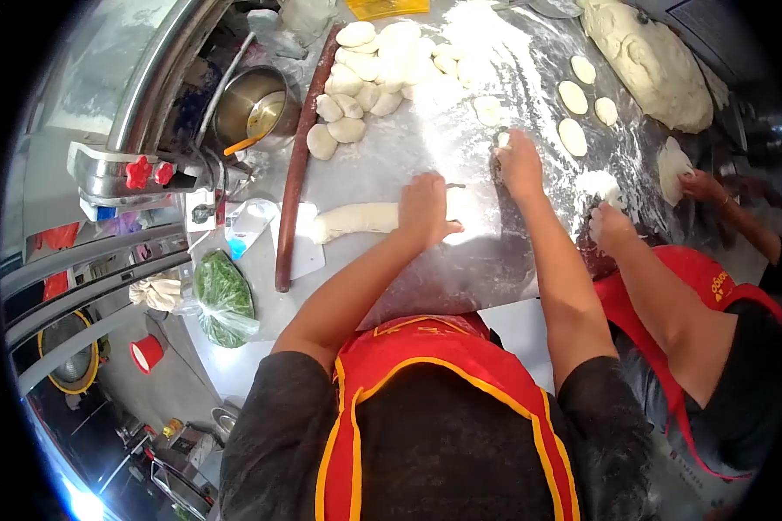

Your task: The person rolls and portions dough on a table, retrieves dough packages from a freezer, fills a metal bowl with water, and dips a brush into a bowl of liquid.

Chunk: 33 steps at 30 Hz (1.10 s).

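A thick log of dough (pixel 356 220) lies across the metal worktop in front of me. My left hand (pixel 424 211) is closed round its right end, and a small dark strip I cannot make out pokes out beside the fingers. Further right and a little farther away, my right hand (pixel 520 163) is closed, with a pale bit of dough (pixel 502 140) showing at its fingertips. Just beyond it sits a flat round dough piece (pixel 488 110) on the floured surface. Several cut dough pieces (pixel 346 130) are heaped at the back left.
A long wooden rolling pin (pixel 294 187) borders the left side, beside a steel pot (pixel 250 108) and a bag of greens (pixel 223 291). At right, a co-worker's hands (pixel 613 227) handle dough near flattened rounds (pixel 573 97) and a big dough mass (pixel 647 65).
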{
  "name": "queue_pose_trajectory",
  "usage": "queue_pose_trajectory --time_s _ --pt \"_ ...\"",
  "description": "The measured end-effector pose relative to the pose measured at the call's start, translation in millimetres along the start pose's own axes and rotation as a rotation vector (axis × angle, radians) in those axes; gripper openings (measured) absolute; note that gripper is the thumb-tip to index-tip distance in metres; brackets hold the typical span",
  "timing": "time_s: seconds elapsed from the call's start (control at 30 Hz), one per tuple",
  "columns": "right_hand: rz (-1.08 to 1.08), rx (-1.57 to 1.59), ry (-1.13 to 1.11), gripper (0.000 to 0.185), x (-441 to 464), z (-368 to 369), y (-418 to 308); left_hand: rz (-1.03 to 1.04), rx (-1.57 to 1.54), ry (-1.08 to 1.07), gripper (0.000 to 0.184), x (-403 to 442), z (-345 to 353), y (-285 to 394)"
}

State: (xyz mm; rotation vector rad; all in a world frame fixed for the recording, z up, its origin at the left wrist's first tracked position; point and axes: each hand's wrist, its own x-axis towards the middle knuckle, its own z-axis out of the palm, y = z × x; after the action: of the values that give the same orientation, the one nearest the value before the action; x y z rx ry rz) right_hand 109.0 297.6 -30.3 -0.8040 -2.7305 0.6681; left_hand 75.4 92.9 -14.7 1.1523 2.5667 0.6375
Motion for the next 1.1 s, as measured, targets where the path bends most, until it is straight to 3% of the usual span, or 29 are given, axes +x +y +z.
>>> queue_pose_trajectory --time_s 0.03,0.1,0.13,0.23,0.3,0.4,0.5,0.6,0.73,0.93,1.0,1.1 --pt "-0.015 -0.070 -0.028 0.035 0 -1 -1 0.017 0.060 0.102 0.063 -8 4 -5" --pt "-0.055 -0.213 -0.083 0.036 2 -9 -8 0.039 0.024 0.080 0.061 -9 8 -11" --pt "-0.148 -0.247 0.000 0.041 -1 -13 -11 0.050 0.004 0.071 0.061 -9 8 -13" --pt "-0.099 0.211 -0.061 0.045 -32 -29 -40 0.064 -0.270 -0.032 0.056 -7 -5 -18" --pt "0.263 0.892 -0.541 0.047 -60 -33 -59 0.115 -0.334 0.004 0.055 -10 2 -25" --pt "0.376 0.829 -0.725 0.043 -70 -26 -59 0.138 -0.317 -0.010 0.056 -10 4 -26" --pt "0.329 0.886 -0.607 0.036 -84 -15 -62 0.069 -0.226 -0.057 0.048 -14 -1 -13" --pt "0.267 0.726 -0.495 0.024 -91 -16 -68 0.024 -0.182 -0.008 0.029 -12 5 -4" --pt "0.424 0.807 -0.457 0.026 -90 -12 -71 -0.002 -0.142 0.022 0.010 -11 5 2" --pt "0.593 1.103 -0.504 0.029 -89 -25 -69 -0.092 -0.023 -0.197 0.011 0 -4 7" --pt "0.615 1.290 -0.557 0.032 -86 -31 -61 -0.152 -0.059 -0.171 0.025 12 3 -7" --pt "0.419 1.052 -0.400 0.034 -43 -47 -79 -0.204 -0.170 -0.170 0.045 16 -13 -4"
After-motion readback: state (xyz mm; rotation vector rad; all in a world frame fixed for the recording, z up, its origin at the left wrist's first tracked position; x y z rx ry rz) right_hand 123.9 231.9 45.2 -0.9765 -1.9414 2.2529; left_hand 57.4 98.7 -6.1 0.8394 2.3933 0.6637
